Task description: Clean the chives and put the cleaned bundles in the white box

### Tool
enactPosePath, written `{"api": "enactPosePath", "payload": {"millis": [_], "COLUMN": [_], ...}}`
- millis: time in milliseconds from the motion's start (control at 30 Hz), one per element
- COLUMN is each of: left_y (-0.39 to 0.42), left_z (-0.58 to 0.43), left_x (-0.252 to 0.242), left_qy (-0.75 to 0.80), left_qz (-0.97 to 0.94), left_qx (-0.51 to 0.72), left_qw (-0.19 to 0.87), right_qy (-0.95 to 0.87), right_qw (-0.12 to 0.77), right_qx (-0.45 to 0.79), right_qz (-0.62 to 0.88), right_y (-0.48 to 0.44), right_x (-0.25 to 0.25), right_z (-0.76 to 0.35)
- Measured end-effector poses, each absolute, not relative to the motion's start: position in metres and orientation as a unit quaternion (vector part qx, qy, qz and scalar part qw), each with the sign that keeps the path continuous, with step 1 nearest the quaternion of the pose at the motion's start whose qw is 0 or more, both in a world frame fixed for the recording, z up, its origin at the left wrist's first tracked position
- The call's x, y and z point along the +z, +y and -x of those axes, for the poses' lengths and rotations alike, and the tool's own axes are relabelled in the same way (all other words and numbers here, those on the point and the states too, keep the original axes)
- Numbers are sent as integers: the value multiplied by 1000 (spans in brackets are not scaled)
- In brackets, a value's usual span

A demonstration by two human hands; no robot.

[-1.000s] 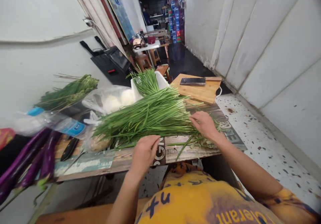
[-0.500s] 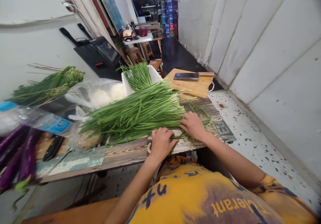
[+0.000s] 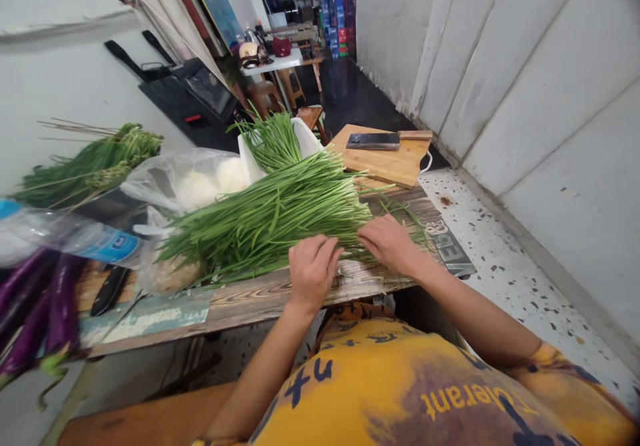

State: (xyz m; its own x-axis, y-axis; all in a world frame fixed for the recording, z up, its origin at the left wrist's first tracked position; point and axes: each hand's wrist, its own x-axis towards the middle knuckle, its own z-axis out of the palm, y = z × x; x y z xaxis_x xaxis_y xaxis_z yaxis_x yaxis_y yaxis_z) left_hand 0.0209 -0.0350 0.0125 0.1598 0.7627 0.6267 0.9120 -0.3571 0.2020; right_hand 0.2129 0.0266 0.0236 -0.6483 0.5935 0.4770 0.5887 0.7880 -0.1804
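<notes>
A big bundle of long green chives (image 3: 270, 216) lies across the wooden table (image 3: 240, 303), tips pointing left. My left hand (image 3: 313, 269) rests on the cut ends of the bundle at the near edge, fingers curled over the stems. Just to its right, my right hand (image 3: 387, 243) lies flat on the stem ends with fingers stretched out. A few loose stems (image 3: 400, 216) lie scattered beyond my right hand.
A cutting board (image 3: 385, 159) with a cleaver (image 3: 375, 141) sits at the table's far right. A white tub of more chives (image 3: 275, 143), a plastic bag (image 3: 190, 179), a water bottle (image 3: 85, 239), purple aubergines (image 3: 45, 313) and a black-handled knife (image 3: 110, 289) crowd the left.
My left hand moved right and forward from the table's near edge onto the chive ends. My right hand drew slightly left toward it, gathering the stems.
</notes>
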Motion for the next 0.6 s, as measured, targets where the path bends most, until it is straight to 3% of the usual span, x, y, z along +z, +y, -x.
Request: {"api": "enactPosePath", "payload": {"millis": [133, 433, 600], "left_y": [-24, -9, -6], "left_z": [-20, -25, -29], "left_x": [17, 14, 15], "left_qy": [-492, -575, -524], "left_qz": [805, 724, 771], "left_qx": [-330, -319, -308], "left_qw": [8, -210, -190], "right_qy": [-891, -829, -889], "right_qw": [320, 332, 224], "right_qx": [83, 205, 175], "right_qz": [311, 401, 359], "right_y": [18, 28, 31], "right_x": [19, 3, 12], "right_z": [-211, -224, -215]}}
